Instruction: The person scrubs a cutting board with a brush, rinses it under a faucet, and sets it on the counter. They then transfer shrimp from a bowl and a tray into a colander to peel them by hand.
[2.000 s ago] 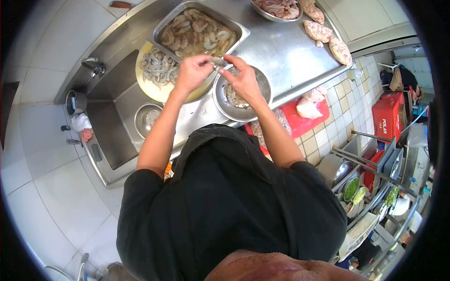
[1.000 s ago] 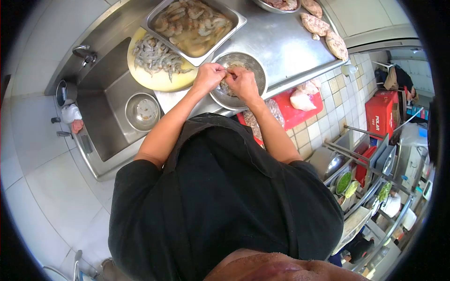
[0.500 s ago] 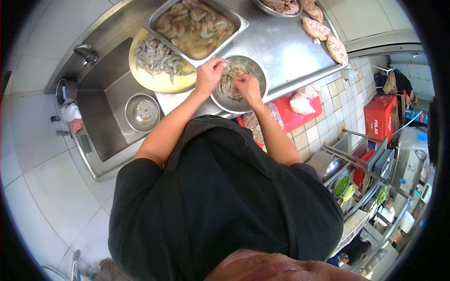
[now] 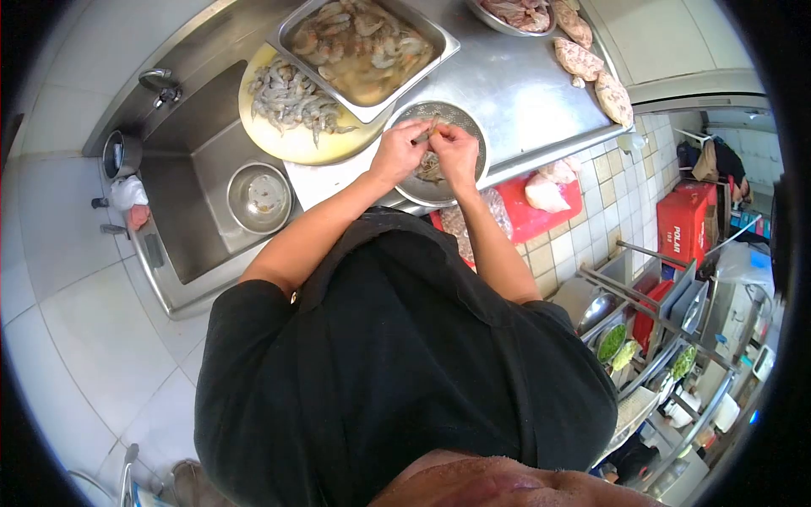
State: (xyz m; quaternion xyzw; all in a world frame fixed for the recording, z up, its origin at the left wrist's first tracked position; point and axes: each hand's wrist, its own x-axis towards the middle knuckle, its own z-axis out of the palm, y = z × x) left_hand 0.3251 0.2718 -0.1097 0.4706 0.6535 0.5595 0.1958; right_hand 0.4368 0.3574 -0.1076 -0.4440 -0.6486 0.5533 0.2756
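Note:
A perforated metal colander (image 4: 475, 173) stands at the front edge of the steel counter, with some shrimp (image 4: 429, 169) in it. Over the colander, my left hand (image 4: 400, 152) and my right hand (image 4: 454, 154) meet, fingers pinched on a small shrimp (image 4: 434, 127) between them. Behind them is a deep steel tray (image 4: 448, 49) of shrimp in murky liquid. Grey shrimp (image 4: 291, 97) lie in a pile on a round yellowish board (image 4: 329, 152) to the left.
On the left, a sink (image 4: 198, 198) holds a metal bowl (image 4: 260, 198). Meat pieces (image 4: 578, 59) and a bowl of meat (image 4: 515, 15) sit at the counter's far right. Below the counter edge is a red board (image 4: 524, 221) with pale meat (image 4: 547, 193). Racks (image 4: 642, 296) stand at right.
My right hand has risen out of the colander with a shrimp, and both hands have come together over the colander. The whole view has shifted slightly.

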